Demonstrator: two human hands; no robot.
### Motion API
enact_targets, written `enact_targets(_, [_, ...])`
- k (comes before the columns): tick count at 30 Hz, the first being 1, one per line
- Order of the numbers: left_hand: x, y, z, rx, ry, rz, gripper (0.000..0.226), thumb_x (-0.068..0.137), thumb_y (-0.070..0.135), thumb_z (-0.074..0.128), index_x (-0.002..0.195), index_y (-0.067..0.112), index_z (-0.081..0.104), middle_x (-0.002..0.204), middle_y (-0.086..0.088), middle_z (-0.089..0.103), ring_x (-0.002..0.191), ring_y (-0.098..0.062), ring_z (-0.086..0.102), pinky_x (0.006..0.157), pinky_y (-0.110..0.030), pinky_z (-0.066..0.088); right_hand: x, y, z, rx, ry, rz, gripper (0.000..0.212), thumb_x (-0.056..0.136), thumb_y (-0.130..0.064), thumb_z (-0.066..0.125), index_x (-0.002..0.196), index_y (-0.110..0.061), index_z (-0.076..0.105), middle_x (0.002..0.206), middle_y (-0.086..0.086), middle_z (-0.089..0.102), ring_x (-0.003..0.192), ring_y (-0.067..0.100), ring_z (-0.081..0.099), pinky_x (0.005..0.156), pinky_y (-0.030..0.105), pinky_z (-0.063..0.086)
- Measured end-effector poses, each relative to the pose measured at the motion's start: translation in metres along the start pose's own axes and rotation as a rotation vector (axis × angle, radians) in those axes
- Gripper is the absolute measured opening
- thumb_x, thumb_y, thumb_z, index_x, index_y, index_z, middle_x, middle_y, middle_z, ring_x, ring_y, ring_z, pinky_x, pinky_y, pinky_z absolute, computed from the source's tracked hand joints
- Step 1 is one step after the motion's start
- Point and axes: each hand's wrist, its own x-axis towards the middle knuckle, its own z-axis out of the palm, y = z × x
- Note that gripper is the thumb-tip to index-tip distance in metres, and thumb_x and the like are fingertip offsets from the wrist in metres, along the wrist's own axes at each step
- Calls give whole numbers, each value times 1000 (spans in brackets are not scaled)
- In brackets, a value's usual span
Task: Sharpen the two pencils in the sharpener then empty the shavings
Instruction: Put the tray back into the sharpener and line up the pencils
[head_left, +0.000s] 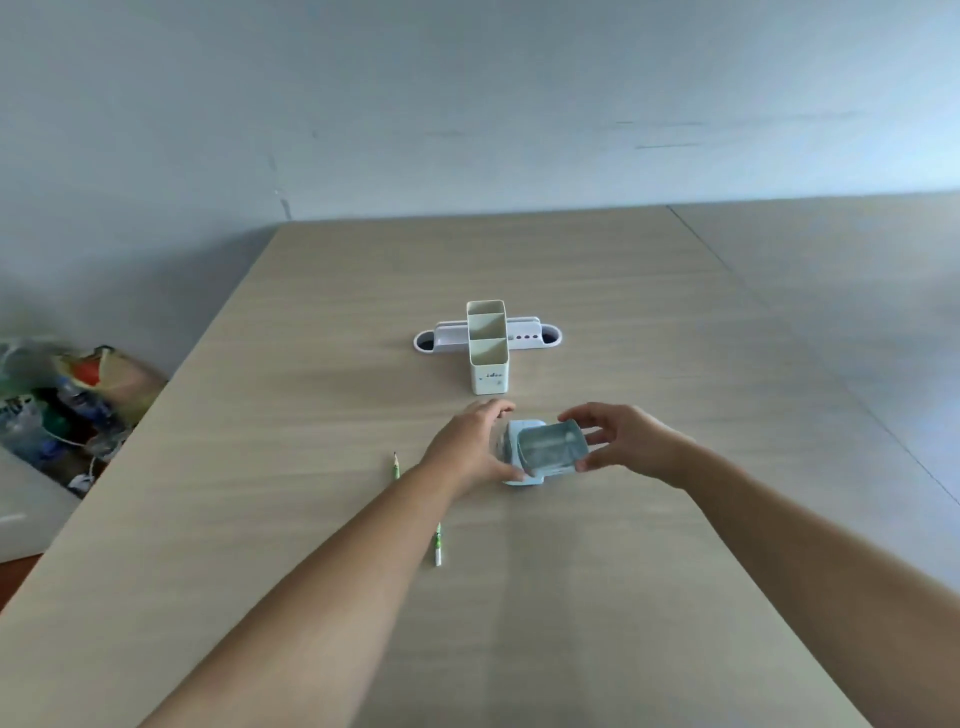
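A pale blue sharpener (514, 436) stands on the wooden table (649, 332) just in front of the pen holder. My left hand (470, 447) grips its left side. My right hand (618, 441) holds the translucent shavings tray (551, 448) by its right end, right against the sharpener's front; whether it is partly inside I cannot tell. A green pencil (396, 464) lies to the left with its tip pointing away, mostly hidden under my left forearm. A second green pencil end (438, 545) shows below that forearm; whether it is the same pencil I cannot tell.
A white pen holder (488, 345) with tall open compartments and a low oblong base stands behind the sharpener. Past the table's left edge, on the floor, lies a bag of bottles and rubbish (62, 405). A grey wall runs behind the table.
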Motion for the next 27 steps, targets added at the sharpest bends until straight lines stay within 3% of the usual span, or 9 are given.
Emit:
enact_targets(3, [20,-1,11,145,-13,-52,86,64,25,85,139,22,42,143,4,42,130,-15,44,102,-32,43,10,28,-27,-71,-104,80,57,66,10,75,113,-16,59,111,2,64,96,23,64,87,33,51])
enact_targets(6, [34,-5,23,192,-46,-87,81,70,27,81,140,22,41,144,4,43,132,-16,42,105,-32,41,20,53,-34,-164,-160,132,57,65,9,76,114,-15,59,111,3,64,92,20,64,77,19,51])
enact_targets(8, [37,-7,29,195,-59,-103,77,72,26,79,140,21,43,141,3,47,130,-16,44,104,-31,41,26,65,-33,-183,-130,150,60,64,10,76,118,-10,58,109,4,63,91,19,62,66,8,50])
enact_targets(13, [44,-13,34,132,-8,-126,65,71,19,81,131,20,55,125,1,61,116,-19,55,98,-32,45,41,83,-23,-204,46,147,66,61,1,81,119,-18,58,109,-2,63,94,19,62,78,26,45])
enact_targets(18, [50,-18,33,124,-9,-133,61,68,20,84,124,23,61,116,2,67,111,-19,59,94,-33,47,51,81,-4,-204,165,115,68,61,-3,82,121,-20,57,108,-7,61,90,15,58,77,25,43])
enact_targets(27, [50,-21,32,138,-11,-112,66,69,22,84,129,24,58,124,0,65,118,-20,57,99,-34,46,64,79,28,-62,218,158,70,61,3,80,123,-19,58,108,0,65,89,17,61,76,26,46])
